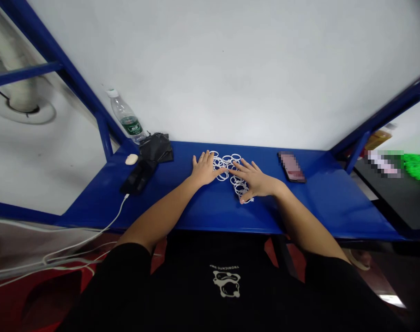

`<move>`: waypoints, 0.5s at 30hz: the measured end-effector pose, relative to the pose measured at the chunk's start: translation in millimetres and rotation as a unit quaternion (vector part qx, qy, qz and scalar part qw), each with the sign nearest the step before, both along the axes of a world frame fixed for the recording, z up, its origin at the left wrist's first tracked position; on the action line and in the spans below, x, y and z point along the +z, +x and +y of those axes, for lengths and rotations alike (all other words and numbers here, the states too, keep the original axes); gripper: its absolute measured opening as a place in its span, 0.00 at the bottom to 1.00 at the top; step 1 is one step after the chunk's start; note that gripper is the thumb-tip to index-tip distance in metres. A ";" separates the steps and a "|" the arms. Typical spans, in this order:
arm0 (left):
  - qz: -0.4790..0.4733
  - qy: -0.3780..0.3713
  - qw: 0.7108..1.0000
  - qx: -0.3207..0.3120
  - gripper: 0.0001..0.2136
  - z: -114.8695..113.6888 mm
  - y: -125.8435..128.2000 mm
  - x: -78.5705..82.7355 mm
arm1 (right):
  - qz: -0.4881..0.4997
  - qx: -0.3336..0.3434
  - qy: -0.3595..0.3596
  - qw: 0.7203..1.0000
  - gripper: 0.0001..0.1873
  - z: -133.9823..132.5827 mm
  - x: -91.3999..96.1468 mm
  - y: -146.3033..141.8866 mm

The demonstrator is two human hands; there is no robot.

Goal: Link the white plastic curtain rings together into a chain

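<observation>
A loose pile of thin white rings [222, 175] lies on the blue table [210, 216] in front of me. My left hand [203, 169] rests at the left side of the pile, palm down, its fingers stretched and its thumb pointing right over some rings. On the other side, my right hand [256, 180] spreads its fingers above the right part of the pile, with its thumb close to the front rings. Neither hand grips anything. Both hands cover part of the pile, so some rings are hidden.
Left on the table are a plastic bottle [127, 117], a crumpled black bag [157, 147], a black device [138, 177] with a white cable [118, 212], and a small cream-coloured object [131, 159]. A phone [291, 167] lies at right. Blue frame posts flank the table.
</observation>
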State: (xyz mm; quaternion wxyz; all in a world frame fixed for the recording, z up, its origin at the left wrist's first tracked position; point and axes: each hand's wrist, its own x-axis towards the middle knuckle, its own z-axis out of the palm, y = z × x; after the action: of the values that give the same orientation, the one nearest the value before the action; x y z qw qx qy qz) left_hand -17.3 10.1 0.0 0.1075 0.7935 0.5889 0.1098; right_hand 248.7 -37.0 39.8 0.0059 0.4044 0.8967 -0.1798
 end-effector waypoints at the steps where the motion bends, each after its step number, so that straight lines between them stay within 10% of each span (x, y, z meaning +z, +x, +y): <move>1: -0.001 -0.001 1.000 -0.006 0.45 0.1 0.1 -1.0 | 0.000 -0.003 0.001 1.000 0.69 2.2 -4.7 -0.1; 15: -0.067 -0.015 0.995 -0.077 0.46 6.6 -3.6 -7.0 | 0.184 -0.073 0.115 0.974 0.45 37.3 -45.2 -11.0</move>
State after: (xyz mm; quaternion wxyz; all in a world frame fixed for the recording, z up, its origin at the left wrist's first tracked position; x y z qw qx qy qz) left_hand -20.9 16.7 -7.0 0.1662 0.8256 0.5192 0.1453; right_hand 237.8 0.3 -5.4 -0.2185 0.4265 0.8654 -0.1464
